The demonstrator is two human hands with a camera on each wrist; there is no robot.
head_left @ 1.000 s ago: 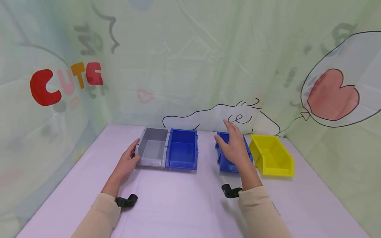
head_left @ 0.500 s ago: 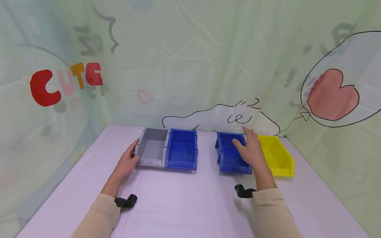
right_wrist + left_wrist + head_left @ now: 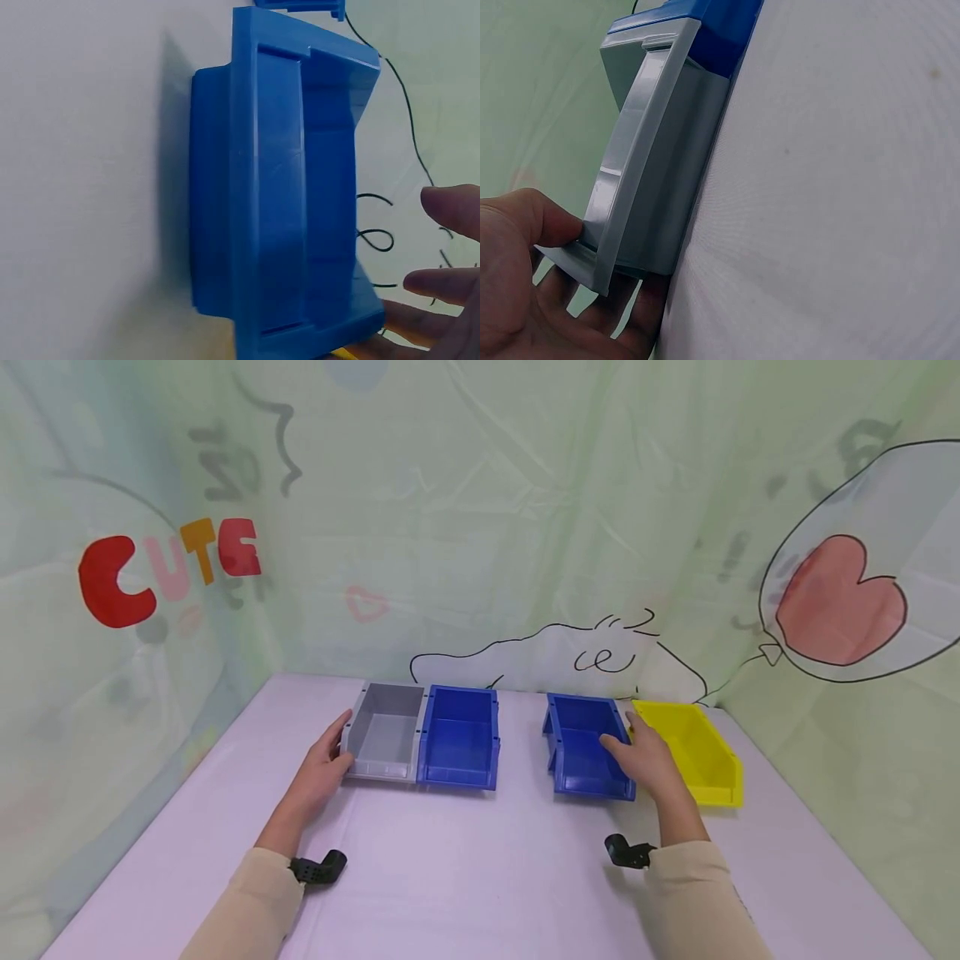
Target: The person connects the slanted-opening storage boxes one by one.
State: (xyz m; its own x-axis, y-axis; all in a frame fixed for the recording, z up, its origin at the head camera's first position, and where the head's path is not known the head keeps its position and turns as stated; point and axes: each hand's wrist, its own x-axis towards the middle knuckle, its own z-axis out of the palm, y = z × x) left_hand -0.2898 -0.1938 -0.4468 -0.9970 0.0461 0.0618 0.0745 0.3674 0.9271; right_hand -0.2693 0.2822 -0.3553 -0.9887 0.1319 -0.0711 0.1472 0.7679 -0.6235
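Note:
At the left of the head view, my left hand (image 3: 317, 774) holds the left wall of a grey storage bin (image 3: 382, 739). In the left wrist view its thumb (image 3: 551, 221) lies on the bin's rim, with the other fingers along the outside and below. A blue storage bin (image 3: 459, 747) stands against the grey one's right side. My right hand (image 3: 651, 762) is at the right wall of a second blue bin (image 3: 587, 756). Its thumb is apart from that bin in the right wrist view, and some fingers reach behind the wall, beside a yellow bin (image 3: 696, 752).
The bins stand near the back of a table with a pale cloth (image 3: 450, 868). A gap separates the two blue bins. Printed curtains (image 3: 480, 527) hang behind and at both sides. Each wrist carries a small black camera (image 3: 628, 852).
My right hand has moved right and down, from above the second blue bin to its right wall beside the yellow bin. The left hand and the bins have stayed in place.

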